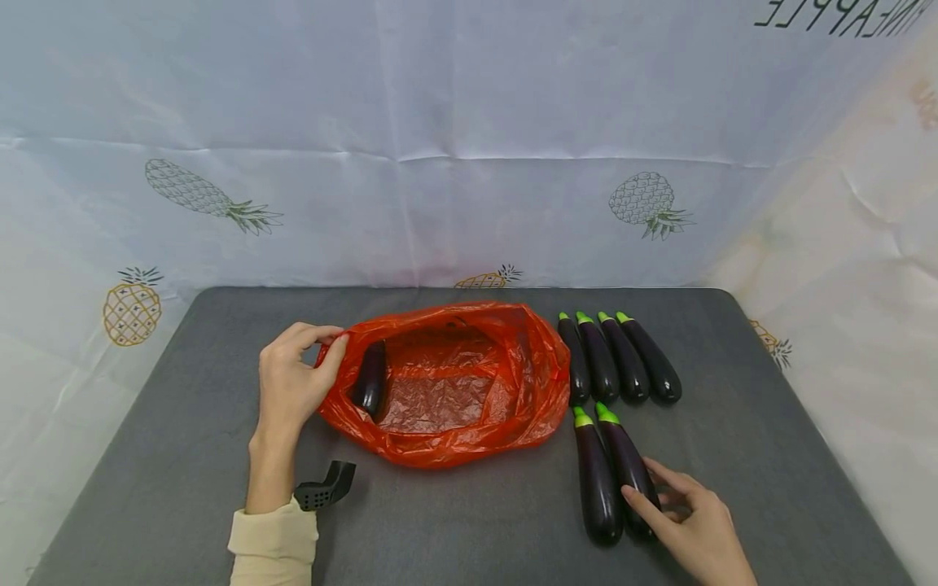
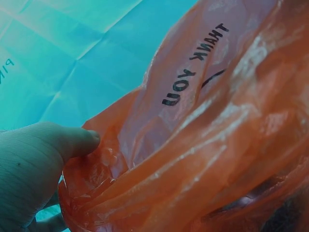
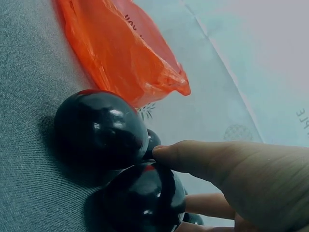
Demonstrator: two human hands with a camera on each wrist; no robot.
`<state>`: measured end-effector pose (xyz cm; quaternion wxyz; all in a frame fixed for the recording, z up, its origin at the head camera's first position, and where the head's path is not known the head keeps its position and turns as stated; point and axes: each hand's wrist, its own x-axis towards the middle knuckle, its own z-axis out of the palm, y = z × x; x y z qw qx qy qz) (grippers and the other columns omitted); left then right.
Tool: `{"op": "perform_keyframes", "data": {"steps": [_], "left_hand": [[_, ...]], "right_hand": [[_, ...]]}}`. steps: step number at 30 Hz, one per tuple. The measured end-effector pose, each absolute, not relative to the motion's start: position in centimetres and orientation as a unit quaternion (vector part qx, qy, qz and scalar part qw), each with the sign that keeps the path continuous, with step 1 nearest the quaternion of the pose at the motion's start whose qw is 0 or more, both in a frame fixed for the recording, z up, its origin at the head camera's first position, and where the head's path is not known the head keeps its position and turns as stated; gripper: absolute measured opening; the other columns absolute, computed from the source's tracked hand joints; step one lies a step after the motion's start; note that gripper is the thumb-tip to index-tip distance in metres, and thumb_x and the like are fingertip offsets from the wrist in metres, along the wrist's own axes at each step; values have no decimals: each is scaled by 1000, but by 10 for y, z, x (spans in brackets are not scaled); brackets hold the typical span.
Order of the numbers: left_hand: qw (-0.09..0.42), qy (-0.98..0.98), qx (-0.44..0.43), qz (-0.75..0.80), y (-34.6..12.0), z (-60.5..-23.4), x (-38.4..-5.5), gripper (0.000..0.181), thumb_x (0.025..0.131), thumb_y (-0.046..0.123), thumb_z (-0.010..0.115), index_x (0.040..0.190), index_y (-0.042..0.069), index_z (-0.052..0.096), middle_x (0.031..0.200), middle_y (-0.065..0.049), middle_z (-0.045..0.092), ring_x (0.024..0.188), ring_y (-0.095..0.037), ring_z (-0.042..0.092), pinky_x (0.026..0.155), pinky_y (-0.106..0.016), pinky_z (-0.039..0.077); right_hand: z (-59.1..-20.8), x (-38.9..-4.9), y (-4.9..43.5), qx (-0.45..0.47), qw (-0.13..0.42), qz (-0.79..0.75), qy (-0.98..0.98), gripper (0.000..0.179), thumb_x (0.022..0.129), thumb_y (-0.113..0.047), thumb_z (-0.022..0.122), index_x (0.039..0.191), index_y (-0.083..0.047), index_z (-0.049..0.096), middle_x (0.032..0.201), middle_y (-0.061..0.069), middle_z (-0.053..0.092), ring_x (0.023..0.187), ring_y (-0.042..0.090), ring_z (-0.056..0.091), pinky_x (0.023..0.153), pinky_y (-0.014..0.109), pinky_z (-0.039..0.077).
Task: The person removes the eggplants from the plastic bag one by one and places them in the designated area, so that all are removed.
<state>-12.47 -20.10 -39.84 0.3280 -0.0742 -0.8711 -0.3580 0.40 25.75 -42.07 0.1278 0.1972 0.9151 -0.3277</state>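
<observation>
A red plastic bag (image 1: 440,452) lies with its mouth wide, and one eggplant (image 1: 371,378) is inside at its left end. My left hand (image 1: 293,378) pinches the bag's left rim between thumb and fingers. At the front right, two dark eggplants lie side by side with green caps pointing away. My right hand (image 1: 696,521) grips the right-hand eggplant (image 1: 624,456), its thumb on the left side and its fingers on the right. The other eggplant (image 1: 598,488) lies close against it. In the right wrist view, the rounded end of the gripped eggplant (image 3: 145,198) shows under the thumb.
Several more eggplants (image 1: 619,358) lie in a row behind the front pair, close to the bag's right side. A grey table (image 1: 168,456) bears everything. Behind it hangs a white cloth (image 1: 410,212) printed with pineapples. A black wrist mount (image 1: 326,486) sticks out at the left wrist.
</observation>
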Motion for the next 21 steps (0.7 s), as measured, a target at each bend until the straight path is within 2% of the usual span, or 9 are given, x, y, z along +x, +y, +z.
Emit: {"op": "perform_keyframes", "data": {"steps": [10, 18, 21], "left_hand": [[326, -871, -74, -360, -201, -398, -124, 8, 86, 3, 79, 93, 0, 80, 81, -14, 72, 76, -25, 66, 59, -11, 34], [330, -868, -77, -362, -201, -398, -125, 8, 85, 2, 79, 92, 0, 80, 80, -14, 72, 76, -26, 67, 63, -9, 36], [329, -869, -77, -360, -201, -398, -125, 8, 86, 3, 79, 92, 0, 80, 81, -14, 72, 76, -26, 67, 61, -12, 37]], "right_hand": [[-424, 3, 259, 185, 125, -322, 920, 78, 89, -55, 74, 145, -3, 57, 133, 28, 64, 95, 23, 70, 67, 29, 59], [-425, 3, 260, 184, 126, -322, 920, 79, 90, -56, 73, 145, -3, 56, 136, 29, 62, 96, 23, 70, 64, 22, 54], [-426, 4, 260, 179, 114, -317, 924, 77, 90, -55, 73, 144, -3, 58, 132, 28, 64, 95, 22, 69, 64, 22, 53]]}}
